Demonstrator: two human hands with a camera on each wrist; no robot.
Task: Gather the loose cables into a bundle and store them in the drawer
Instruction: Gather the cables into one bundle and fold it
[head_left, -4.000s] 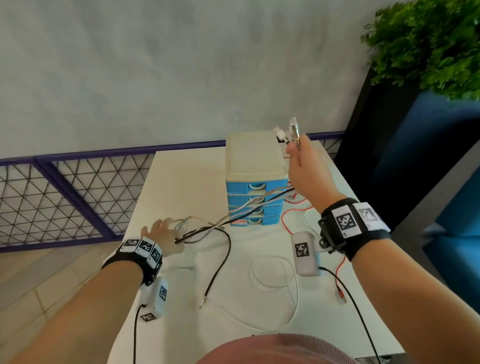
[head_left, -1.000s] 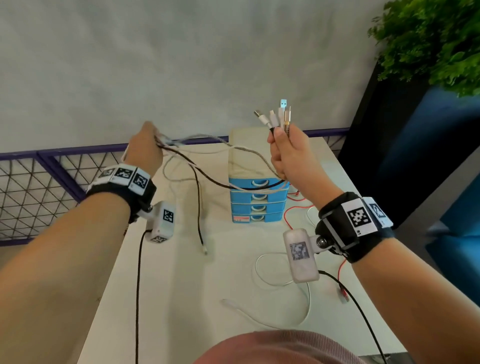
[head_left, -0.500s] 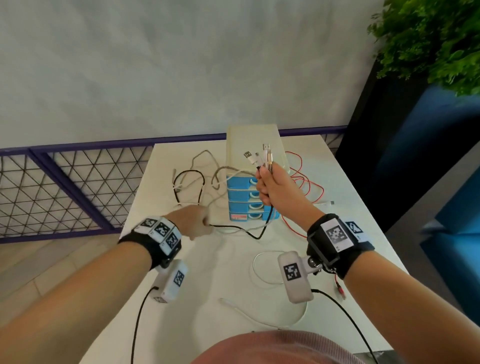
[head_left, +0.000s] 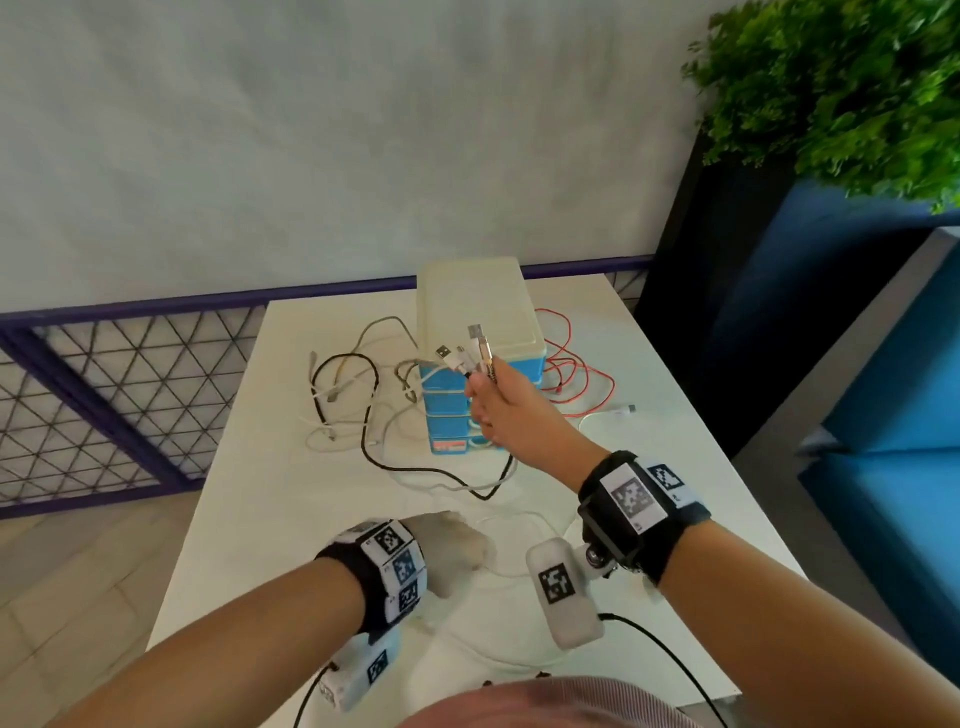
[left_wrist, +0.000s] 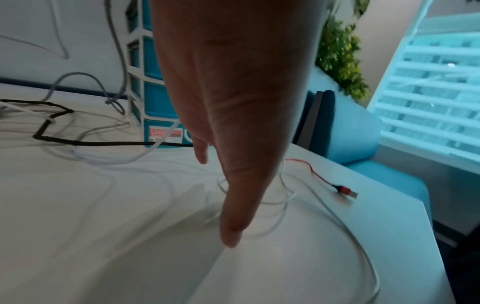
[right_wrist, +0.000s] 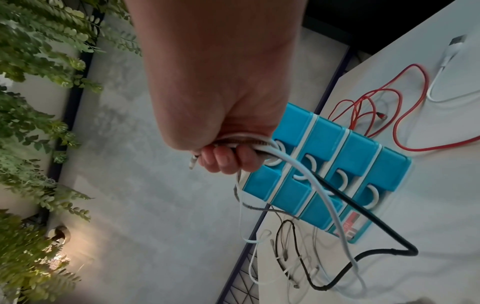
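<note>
My right hand (head_left: 496, 410) is raised in front of the blue drawer unit (head_left: 478, 306) and grips the ends of several cables. Their plugs (head_left: 470, 351) stick up above the fist. In the right wrist view the fingers (right_wrist: 226, 158) curl round white, braided and black strands that hang down past the drawer fronts (right_wrist: 327, 162). The black cable (head_left: 366, 410) and pale cables trail over the table to the left of the unit. My left hand (head_left: 460, 545) is low over the near table, its straight fingers (left_wrist: 230, 232) pointing down inside a thin white cable loop (left_wrist: 285, 197).
A red cable (head_left: 574, 374) lies tangled right of the drawer unit, its plug (left_wrist: 346, 191) near the table's right edge. A white cable with a USB plug (right_wrist: 455, 42) lies beside it. A railing, a planter and blue seating surround the white table (head_left: 270, 493).
My left hand has let go of the raised cables, dropped to the table and drawn back toward me onto the white loop. My right hand has lowered with its cable ends.
</note>
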